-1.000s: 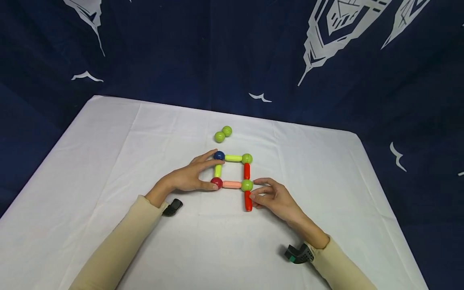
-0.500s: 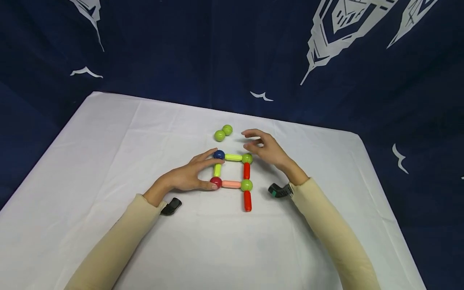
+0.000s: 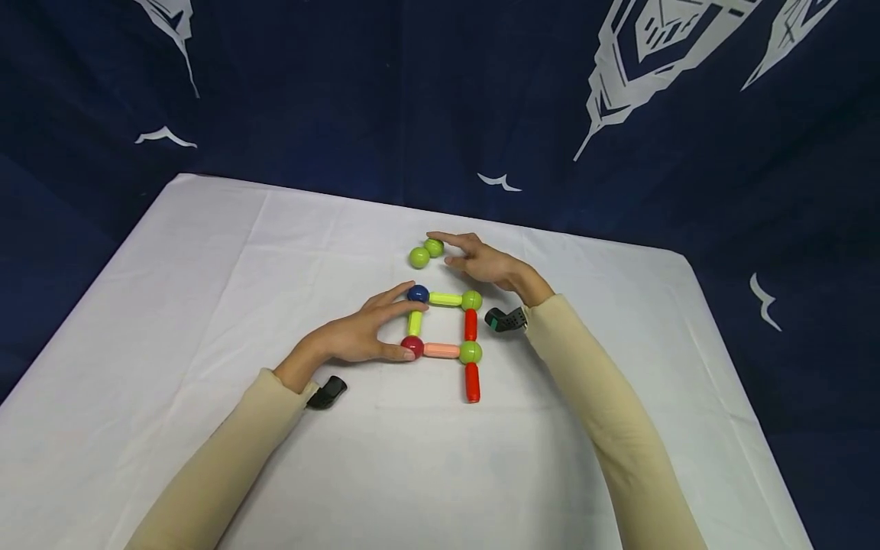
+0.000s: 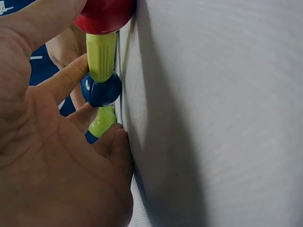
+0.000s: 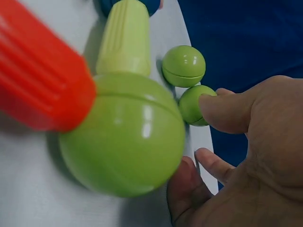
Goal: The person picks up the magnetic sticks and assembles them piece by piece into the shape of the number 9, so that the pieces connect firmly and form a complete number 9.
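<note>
A square of magnetic rods [image 3: 441, 351] and balls lies on the white table. My left hand [image 3: 357, 336] holds its left side, thumb on the red ball [image 3: 412, 347] and two fingers straddling the blue ball [image 3: 418, 293]. A yellow-green rod [image 4: 101, 56] joins those balls. Green balls form the right corners, with a red rod [image 3: 470, 325] between them; another red rod [image 3: 472, 383] sticks out toward the near side. Beyond the square, my right hand [image 3: 484, 262] reaches over two loose green balls, its fingers spread around the farther ball [image 3: 434, 247]. The nearer loose ball [image 3: 419, 257] sits beside it.
A white cloth covers the table [image 3: 227, 252], whose back edge runs just past the loose balls. Behind it hangs a dark blue curtain [image 3: 330, 99] with white drawings. A black band [image 3: 505, 319] on the right wrist stands close to the square's right side.
My right hand has left the near red rod and moved away and left to the loose green balls. The left hand stays on the square.
</note>
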{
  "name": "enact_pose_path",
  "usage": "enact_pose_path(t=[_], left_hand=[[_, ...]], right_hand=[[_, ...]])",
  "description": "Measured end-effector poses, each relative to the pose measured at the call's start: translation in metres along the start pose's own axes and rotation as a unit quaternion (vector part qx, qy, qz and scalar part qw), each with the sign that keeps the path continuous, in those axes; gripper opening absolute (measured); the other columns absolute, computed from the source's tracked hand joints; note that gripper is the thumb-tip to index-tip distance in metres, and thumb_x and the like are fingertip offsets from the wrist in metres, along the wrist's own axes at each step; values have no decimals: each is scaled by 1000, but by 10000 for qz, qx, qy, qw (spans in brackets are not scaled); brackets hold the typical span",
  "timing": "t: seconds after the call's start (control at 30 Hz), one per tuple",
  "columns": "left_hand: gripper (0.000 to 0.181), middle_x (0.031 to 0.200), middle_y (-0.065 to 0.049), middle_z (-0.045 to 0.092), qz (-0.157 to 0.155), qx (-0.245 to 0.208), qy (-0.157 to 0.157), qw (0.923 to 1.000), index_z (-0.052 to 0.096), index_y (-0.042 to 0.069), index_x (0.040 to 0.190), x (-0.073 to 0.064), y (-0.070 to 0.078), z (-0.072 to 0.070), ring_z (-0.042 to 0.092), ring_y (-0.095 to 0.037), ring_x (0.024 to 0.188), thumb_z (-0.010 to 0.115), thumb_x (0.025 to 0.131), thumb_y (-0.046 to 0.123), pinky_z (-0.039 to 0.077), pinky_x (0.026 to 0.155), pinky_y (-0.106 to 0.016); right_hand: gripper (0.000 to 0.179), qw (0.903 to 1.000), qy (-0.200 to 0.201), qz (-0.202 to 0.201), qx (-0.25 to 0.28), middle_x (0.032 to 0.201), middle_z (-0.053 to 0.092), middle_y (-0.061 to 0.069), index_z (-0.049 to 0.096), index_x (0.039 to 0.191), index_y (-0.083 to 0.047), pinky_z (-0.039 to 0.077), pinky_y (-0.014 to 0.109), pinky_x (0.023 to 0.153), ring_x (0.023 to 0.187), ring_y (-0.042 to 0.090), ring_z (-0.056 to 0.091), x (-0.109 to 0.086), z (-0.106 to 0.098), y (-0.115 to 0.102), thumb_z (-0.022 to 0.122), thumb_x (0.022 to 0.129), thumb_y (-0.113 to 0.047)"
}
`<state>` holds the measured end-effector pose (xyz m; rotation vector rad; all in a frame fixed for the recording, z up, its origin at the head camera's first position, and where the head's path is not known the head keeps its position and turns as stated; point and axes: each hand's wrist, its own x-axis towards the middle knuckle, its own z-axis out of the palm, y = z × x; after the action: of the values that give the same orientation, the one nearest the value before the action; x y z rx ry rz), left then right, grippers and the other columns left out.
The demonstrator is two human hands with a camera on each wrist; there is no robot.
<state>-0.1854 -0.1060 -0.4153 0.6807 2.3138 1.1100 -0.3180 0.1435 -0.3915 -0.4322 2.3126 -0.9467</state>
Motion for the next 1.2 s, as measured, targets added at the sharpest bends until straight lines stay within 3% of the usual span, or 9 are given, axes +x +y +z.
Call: enact_pose_path(t=[0.23, 0.4, 0.57, 0.77, 1.03, 1.2], left_hand=[[76, 169, 3, -1, -32, 27, -17, 10000, 38, 30, 154, 0, -1, 0, 2, -32, 155, 76, 88, 38, 19, 116, -68], [76, 169, 3, -1, -36, 10, -8, 10000, 39, 29, 154, -2, 0, 0, 2, -32, 155, 76, 89, 37, 18, 117, -67], [75, 169, 3, -1, -42, 23, 6, 10000, 39, 29, 153, -2, 1, 0, 3, -32, 155, 76, 88, 37, 20, 116, -67], [76, 169, 4, -1, -74, 36, -9, 10000, 39, 30, 153, 0, 0, 0, 2, -31, 155, 76, 88, 38, 20, 116, -67], [77, 169, 5, -2, -53, 10, -29, 10000, 38, 30, 154, 1, -1, 1, 2, -30, 155, 77, 88, 39, 21, 116, -67], [76, 169, 6, -2, -47, 8, -24, 10000, 38, 30, 154, 1, -2, 1, 1, -30, 155, 77, 88, 38, 20, 116, -67]], right_hand=[[48, 9990, 437, 12, -17, 157, 27, 12, 47, 146, -31, 39, 51, 111, 134, 35, 41, -4, 6, 2, 60, 101, -22], [40, 9957, 888, -179, -196, 150, 40, 12, 54, 137, -17, 43, 45, 105, 120, 30, 51, -6, 10, 11, 65, 98, -19], [38, 9928, 1163, -287, 40, 137, 53, 12, 56, 134, -11, 45, 38, 96, 110, 26, 55, -18, 7, 23, 65, 98, -21], [42, 9925, 1055, -540, 286, 129, 56, 13, 53, 140, -13, 48, 30, 87, 103, 25, 60, -48, 4, 40, 61, 101, -25], [34, 9844, 1268, -1215, -135, 120, 61, 11, 57, 135, -9, 49, 32, 76, 89, 32, 60, -105, 9, 51, 57, 103, -22], [30, 9785, 1282, -1529, -528, 118, 64, 2, 62, 126, -8, 50, 26, 81, 93, 23, 58, -129, 19, 53, 65, 99, -20]])
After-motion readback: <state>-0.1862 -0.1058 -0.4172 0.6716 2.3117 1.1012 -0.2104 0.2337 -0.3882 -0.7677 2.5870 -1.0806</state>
